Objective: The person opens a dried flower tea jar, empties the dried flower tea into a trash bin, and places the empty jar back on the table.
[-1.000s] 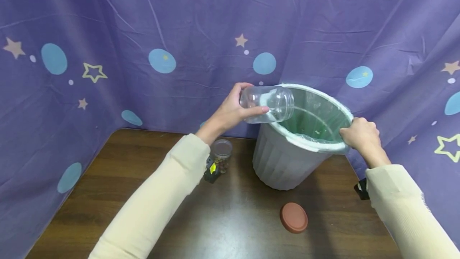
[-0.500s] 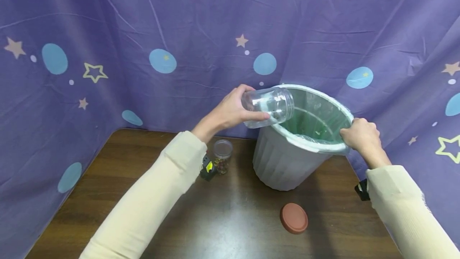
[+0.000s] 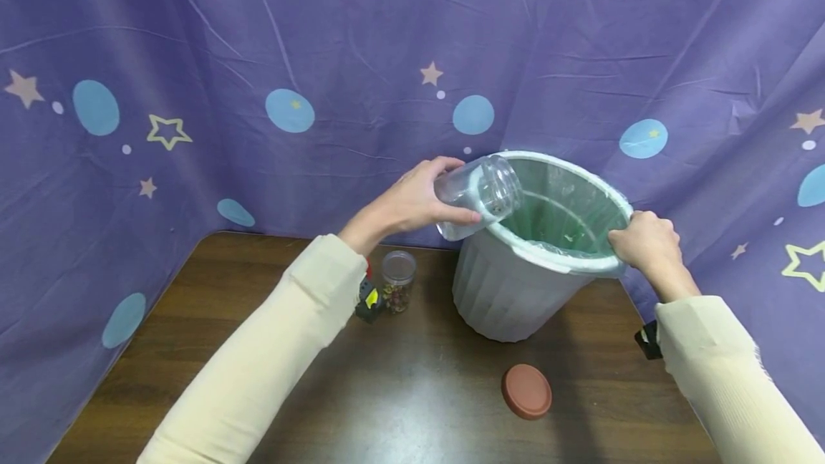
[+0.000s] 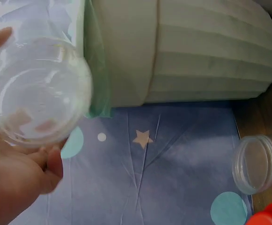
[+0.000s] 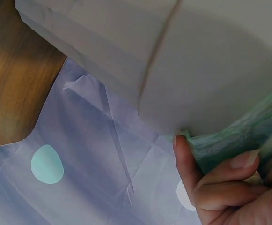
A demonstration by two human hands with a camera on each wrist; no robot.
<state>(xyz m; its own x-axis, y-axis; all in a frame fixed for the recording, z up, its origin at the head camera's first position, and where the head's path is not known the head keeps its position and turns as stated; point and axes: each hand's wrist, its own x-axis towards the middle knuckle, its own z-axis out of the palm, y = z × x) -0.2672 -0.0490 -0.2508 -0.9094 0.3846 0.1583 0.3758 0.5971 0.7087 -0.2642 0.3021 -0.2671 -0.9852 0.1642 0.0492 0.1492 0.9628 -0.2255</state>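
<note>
My left hand [image 3: 422, 199] grips a clear plastic jar [image 3: 473, 195], fingers and thumb around its side. The jar lies tilted, its open mouth up and to the right at the left rim of a grey trash can [image 3: 509, 292]. In the left wrist view the jar [image 4: 42, 93] looks see-through, with fingers visible through it. My right hand [image 3: 647, 242] holds the can's right rim, over its green liner bag [image 5: 215, 145]. The can leans to the right. A few small bits lie inside the liner.
A lidded clear jar [image 3: 398, 281] with small brownish pieces stands left of the can on the wooden table [image 3: 412, 392]. A reddish-brown round lid [image 3: 527, 391] lies in front of the can. A purple curtain [image 3: 361, 56] hangs behind. Something red [image 4: 269, 215] shows near the left wrist.
The left hand has tilted the jar so that its mouth points more upward and its base has dropped. The right hand and the can have stayed put.
</note>
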